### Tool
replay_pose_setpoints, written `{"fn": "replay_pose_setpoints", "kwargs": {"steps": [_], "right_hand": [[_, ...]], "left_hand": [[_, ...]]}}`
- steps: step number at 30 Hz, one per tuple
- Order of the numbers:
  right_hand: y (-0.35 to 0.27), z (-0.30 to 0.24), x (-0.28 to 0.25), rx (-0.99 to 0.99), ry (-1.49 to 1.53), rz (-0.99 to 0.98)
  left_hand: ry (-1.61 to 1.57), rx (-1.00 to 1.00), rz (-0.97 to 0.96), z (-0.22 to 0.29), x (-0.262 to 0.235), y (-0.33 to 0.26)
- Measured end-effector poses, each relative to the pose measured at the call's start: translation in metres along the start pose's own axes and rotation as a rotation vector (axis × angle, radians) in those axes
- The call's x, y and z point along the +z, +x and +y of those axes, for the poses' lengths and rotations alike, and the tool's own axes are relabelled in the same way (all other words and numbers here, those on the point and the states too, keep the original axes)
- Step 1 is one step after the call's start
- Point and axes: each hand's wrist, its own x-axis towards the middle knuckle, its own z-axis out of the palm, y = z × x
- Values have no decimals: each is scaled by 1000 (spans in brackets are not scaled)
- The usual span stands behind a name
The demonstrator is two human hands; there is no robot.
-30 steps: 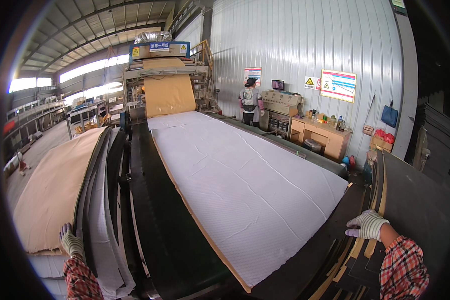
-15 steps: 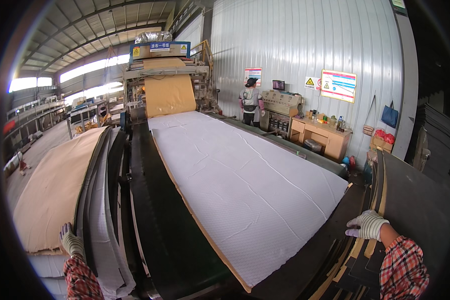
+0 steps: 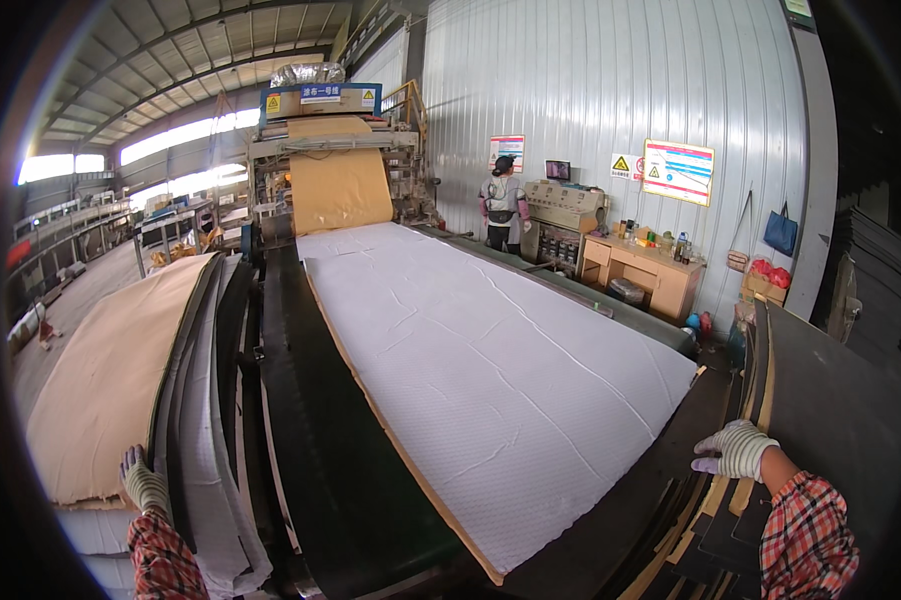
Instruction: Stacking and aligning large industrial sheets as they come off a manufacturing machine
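My left hand (image 3: 146,484), in a striped knit glove, rests with its fingers stretched along the near edge of a tan sheet (image 3: 105,375) on the left stack. Quilted white sheets (image 3: 198,440) hang down beside it. My right hand (image 3: 736,451), gloved alike, lies on the tan-edged side of a dark sheet stack (image 3: 840,380); its fingers point left and stand apart, gripping nothing visible. Between my hands a long white quilted sheet (image 3: 490,370) with a tan border and several creases lies on the dark conveyor belt (image 3: 345,470).
At the conveyor's far end stands a large machine (image 3: 410,150) with a tan web (image 3: 340,190) coming down from it. A co-worker (image 3: 503,205) stands by a control console (image 3: 560,205) against the wall. A wooden desk (image 3: 650,265) is right of it.
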Motion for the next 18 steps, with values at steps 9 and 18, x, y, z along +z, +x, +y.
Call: {"fn": "replay_pose_setpoints", "kwargs": {"steps": [9,18], "right_hand": [[1,1,1,8,9,-15],[2,3,3,-1,-4,-14]], "left_hand": [[-2,3,-10,-2,3,0],[-4,-5,-5,-3,6,1]]}}
